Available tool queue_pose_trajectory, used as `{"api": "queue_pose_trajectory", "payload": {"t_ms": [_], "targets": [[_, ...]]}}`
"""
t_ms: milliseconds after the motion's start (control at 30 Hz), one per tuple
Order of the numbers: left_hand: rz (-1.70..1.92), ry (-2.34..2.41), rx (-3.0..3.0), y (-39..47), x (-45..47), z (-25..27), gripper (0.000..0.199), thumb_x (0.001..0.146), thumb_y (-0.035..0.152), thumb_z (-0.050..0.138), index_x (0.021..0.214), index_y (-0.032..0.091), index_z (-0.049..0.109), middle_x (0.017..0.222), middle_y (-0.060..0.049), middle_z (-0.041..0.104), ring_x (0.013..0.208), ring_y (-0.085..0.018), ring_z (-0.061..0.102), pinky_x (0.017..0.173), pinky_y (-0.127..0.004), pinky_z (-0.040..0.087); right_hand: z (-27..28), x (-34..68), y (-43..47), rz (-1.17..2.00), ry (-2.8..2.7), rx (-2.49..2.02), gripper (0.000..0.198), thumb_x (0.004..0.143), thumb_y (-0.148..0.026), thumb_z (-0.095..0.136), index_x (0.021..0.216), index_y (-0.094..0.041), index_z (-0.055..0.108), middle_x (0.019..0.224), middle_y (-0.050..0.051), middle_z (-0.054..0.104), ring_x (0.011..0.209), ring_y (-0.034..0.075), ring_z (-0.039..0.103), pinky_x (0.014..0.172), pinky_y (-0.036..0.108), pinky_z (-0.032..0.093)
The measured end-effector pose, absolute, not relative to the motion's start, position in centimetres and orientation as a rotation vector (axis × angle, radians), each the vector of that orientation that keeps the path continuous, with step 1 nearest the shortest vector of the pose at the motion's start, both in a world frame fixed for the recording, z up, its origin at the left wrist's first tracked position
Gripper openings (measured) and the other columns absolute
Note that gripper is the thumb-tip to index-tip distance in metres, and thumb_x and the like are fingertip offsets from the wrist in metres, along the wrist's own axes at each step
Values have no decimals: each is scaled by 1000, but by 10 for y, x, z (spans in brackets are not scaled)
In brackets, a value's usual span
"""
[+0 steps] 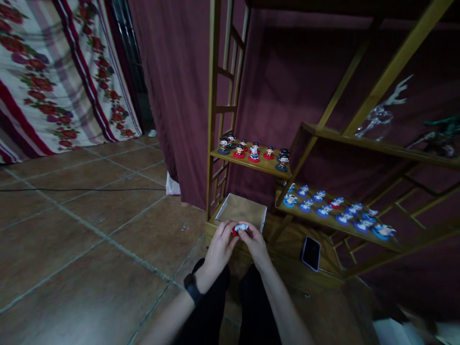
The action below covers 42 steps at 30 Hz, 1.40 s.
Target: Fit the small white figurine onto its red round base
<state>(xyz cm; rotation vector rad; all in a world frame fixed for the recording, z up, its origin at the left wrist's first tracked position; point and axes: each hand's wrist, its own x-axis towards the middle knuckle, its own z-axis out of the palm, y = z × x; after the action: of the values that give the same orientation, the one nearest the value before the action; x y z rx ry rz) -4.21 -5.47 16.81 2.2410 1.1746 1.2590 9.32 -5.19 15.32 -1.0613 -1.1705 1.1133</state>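
Between my two hands is a small figurine (241, 227), white and pale blue with a red base. My left hand (222, 242) has its fingers closed on the red base side. On the other side, my right hand (254, 239) pinches the pale part with thumb and fingers. Both hands are just in front of an open cardboard box (241, 209) with a white rim, its visible inside bare. Similar figurines on red and dark bases, one of them a figurine in a pale dress (254, 153), stand on the wooden shelf (264, 164) above the box.
A lower shelf (323, 211) on the right carries two rows of blue-based figurines. A phone (311, 253) lies on the cabinet's bottom board. Higher up are a clear deer ornament (377, 117) and a dark green ornament (442, 132). A black cable (89, 189) crosses the tiled floor.
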Motion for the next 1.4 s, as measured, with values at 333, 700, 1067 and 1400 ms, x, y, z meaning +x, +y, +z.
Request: {"api": "queue_pose_trajectory", "payload": {"t_ms": [333,700,1067,1400], "targets": [[777,1317,2978,-56,-47,161,44,83,11,37,128,13,37,129,-17,44,112,-22,47,90,-36,39,135,92,-53,1177,-974,-1006,30,69,-34,64,97,-24,62,101,2,63,96,19,56,87,33,42],[554,1130,3200,-59,-38,159,39,86,12,32,125,9,39,127,-18,46,110,-22,48,85,-35,39,110,102,-66,1261,-813,-953,32,64,-30,69,94,-24,63,102,3,63,96,19,56,85,33,44],[862,1022,2539,-55,-27,128,42,82,11,42,123,19,41,127,-10,45,112,-18,47,93,-33,39,92,117,-69,1097,-991,-1091,29,69,-33,63,96,-23,62,98,3,64,94,19,57,90,36,40],[952,958,1370,-34,-10,50,40,59,19,70,96,12,57,84,-6,65,75,-16,60,75,-32,48,43,129,-65,1055,-1071,-1234,25,66,-33,62,88,-22,64,85,2,66,80,18,60,73,33,47]]}}
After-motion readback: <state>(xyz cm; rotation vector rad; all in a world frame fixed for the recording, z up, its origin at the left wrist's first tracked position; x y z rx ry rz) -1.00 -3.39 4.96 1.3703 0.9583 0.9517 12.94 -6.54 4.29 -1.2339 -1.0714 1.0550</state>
